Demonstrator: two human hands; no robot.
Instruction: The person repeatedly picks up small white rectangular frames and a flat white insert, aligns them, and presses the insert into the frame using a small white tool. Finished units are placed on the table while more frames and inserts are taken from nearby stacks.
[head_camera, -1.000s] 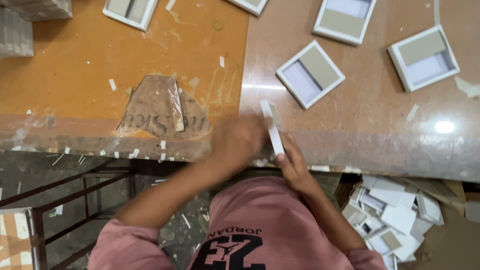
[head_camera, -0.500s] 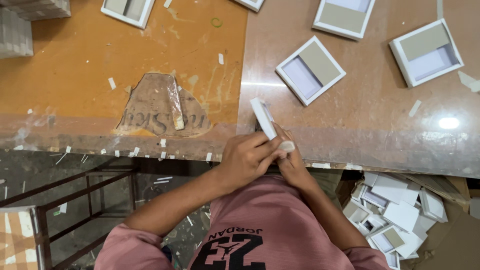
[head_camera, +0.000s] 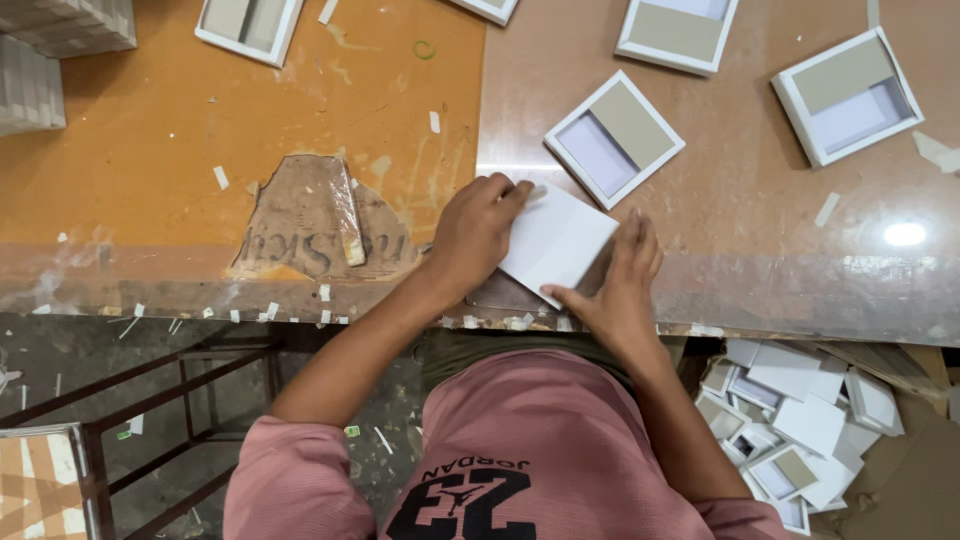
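Light: I'm seeing bright, even overhead light | Glare: a lamp is reflecting off the glossy table (head_camera: 905, 234) | Shadows: soft | Focus: sharp, floor dimmer

The white box (head_camera: 556, 240) looks like smooth matt card, lying on a glossy, worn laminate table (head_camera: 760, 230).

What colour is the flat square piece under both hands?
Plain white square piece, pressed on the table edge; the head view shows it.

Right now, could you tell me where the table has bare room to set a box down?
Bare patch: the orange top between the grey stacks and the torn patch. Crowded: the brown top, with open trays beside both hands holding the white box.
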